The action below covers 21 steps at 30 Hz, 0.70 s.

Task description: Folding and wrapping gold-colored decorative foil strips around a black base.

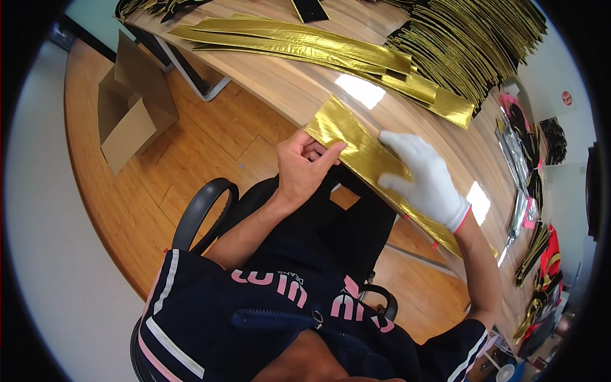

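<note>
While left hand (300, 169) pinches gold strip (364, 151), right hand (428, 179) spread, partly hiding it.

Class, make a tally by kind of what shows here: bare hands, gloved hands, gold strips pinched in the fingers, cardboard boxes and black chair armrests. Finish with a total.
Bare left hand: 1
Gloved right hand: 1
Gold strip, pinched: 1
Cardboard box: 1
Black chair armrests: 2
Total: 6
</note>
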{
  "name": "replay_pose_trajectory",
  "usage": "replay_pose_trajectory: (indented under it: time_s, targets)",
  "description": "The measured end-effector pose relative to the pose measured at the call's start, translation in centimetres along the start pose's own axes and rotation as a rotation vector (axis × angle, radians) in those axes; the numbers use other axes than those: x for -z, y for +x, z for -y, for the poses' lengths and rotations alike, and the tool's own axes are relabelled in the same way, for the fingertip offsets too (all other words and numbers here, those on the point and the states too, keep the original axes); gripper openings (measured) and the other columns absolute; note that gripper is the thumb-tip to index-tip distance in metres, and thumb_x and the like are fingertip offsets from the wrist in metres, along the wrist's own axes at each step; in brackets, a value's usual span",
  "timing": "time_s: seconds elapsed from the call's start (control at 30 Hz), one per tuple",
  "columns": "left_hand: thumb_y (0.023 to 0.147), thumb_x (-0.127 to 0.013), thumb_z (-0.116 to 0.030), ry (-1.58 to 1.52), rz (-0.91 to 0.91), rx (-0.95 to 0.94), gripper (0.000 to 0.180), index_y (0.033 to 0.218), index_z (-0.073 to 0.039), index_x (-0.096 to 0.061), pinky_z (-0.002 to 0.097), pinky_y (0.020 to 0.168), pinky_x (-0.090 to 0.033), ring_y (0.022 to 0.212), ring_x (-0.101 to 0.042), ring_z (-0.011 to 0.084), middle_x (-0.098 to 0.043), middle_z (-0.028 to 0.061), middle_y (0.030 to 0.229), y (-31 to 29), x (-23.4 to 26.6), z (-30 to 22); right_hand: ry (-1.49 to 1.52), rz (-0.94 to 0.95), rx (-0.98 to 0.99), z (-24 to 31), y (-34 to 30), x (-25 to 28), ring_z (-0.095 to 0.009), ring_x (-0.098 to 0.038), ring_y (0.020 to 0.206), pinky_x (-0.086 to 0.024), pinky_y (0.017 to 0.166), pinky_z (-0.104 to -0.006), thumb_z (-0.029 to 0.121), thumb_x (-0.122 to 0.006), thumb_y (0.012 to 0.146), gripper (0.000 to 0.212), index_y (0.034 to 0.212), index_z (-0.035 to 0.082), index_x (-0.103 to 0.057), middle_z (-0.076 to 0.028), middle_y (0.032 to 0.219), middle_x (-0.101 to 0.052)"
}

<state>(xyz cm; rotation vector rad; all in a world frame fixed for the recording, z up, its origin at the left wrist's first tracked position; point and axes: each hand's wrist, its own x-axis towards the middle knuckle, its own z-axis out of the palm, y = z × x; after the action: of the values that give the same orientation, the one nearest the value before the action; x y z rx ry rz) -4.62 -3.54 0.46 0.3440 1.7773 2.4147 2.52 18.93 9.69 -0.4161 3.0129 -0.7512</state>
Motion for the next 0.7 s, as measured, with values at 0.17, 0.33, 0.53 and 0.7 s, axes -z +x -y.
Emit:
replay_pose_trajectory:
  time_s: [0.17,0.33,0.53,0.7]
  targets:
    - [0.087,-0.083,-0.003,0.456,0.058,-0.224,0.023,0.108,0.002,-0.073,0.0219,0.052,-0.044,0.061,-0.060,0.0030,-0.072,0.0044,0.085,-0.9,0.1,-0.2,0.383,0.130,-0.158,-1.4,4.8,0.5,-0.014,-0.065,0.083,-0.054,0.079,-0.0308,0.006,-0.080,0.086,0.036,0.119,-0.002,-0.071,-0.010,0.097,-0.069]
    - [0.084,-0.087,-0.011,0.574,0.050,-0.393,0.028,0.105,-0.001,-0.071,0.0286,0.048,-0.044,0.051,-0.056,0.0115,-0.062,0.0034,0.068,-0.9,-0.3,-0.4,0.330,0.227,-0.166,-2.1,6.5,0.4,-0.009,-0.058,0.070,-0.051,0.068,-0.0290,0.005,-0.078,0.087,0.016,0.098,-0.004,-0.070,-0.005,0.076,-0.063]
    - [0.080,-0.091,-0.022,0.704,0.066,-0.336,0.036,0.097,-0.003,-0.067,0.0311,0.050,-0.049,0.051,-0.060,0.0155,-0.064,0.0012,0.067,-1.2,-0.3,0.8,0.385,0.185,-0.195,-2.3,6.2,0.1,-0.009,-0.062,0.074,-0.054,0.072,-0.0289,0.006,-0.078,0.088,0.016,0.098,-0.004,-0.070,-0.006,0.079,-0.066]
    - [0.080,-0.091,-0.021,0.718,0.086,-0.368,0.036,0.098,-0.003,-0.066,0.0302,0.051,-0.051,0.052,-0.063,0.0157,-0.067,0.0019,0.069,-1.3,-0.6,0.7,0.394,0.157,-0.191,-2.8,6.1,-0.1,-0.009,-0.065,0.077,-0.055,0.076,-0.0284,0.006,-0.078,0.089,0.016,0.100,-0.003,-0.071,-0.006,0.082,-0.070]
